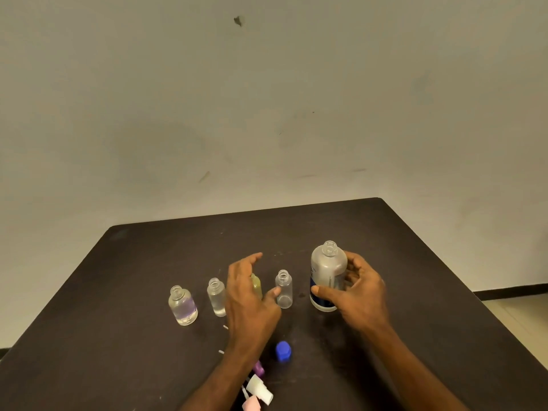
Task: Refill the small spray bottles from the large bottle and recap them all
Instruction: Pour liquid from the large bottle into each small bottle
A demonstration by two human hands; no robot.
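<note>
So the large bottle (pixel 327 277) is standing upright on the dark table (pixel 415 262), over on the right side, and it's sitting there with its cap off, threaded neck showing. It's a frosted, cloudy plastic with a dark blue label wrapping the lower part. The blue cap (pixel 283 350) is lying on the table nearer the camera, well apart from the bottle.

The small bottles are lined up to the left of it, all open at the neck: a rounder clear one (pixel 182 305) at the far left looking mostly full, a slim clear one (pixel 217 296) beside it, a yellowish one (pixel 256 284) that's mostly hiding behind the left hand, and another slim clear one (pixel 284 289) looking pretty much empty.

The right hand (pixel 360 292) is curling around the large bottle, thumb pressing on the front near the label and fingers wrapping the far side. The left hand (pixel 249 295) is hovering over the yellowish bottle with fingers loose and spread, thumb reaching toward the empty slim one; can't tell if it's actually touching either.

The spray tops (pixel 261 388), white, pink and purple, are piling up by the left forearm at the near edge.
</note>
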